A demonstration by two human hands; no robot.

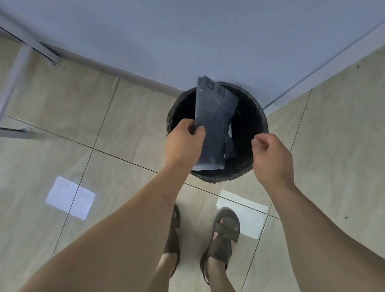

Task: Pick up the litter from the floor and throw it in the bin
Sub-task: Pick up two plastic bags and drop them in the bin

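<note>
A flat dark sheet of litter (pixel 214 122) is held over the round black bin (pixel 262 126), which stands on the tiled floor (pixel 46 161) against the wall (pixel 197 29). The sheet is pinched near its lower left edge by the left hand (pixel 183 142), thumb and fingers (pixel 198 132) closed on it. The right hand (pixel 273 158) is held just beside the bin's right rim, its fingers loosely curled, and nothing is seen in it.

The drop appears to be the step in hand. The sheet's far end is seen against the back rim, while the rest lies over the opening, where other dark scraps are glimpsed beneath.

For a clean drop, the sheet should be tipped so its lower end points down into the opening, and it should be lowered within the rim before the pinch is released. A light, flat sheet is likely to glide or catch on the rim if it is let go from high up, so a low release is advised. The right hand can be kept ready to nudge a stray corner in.

2 bright patches (pixel 70 197) are seen on the floor; they look like reflected light, not litter.
</note>
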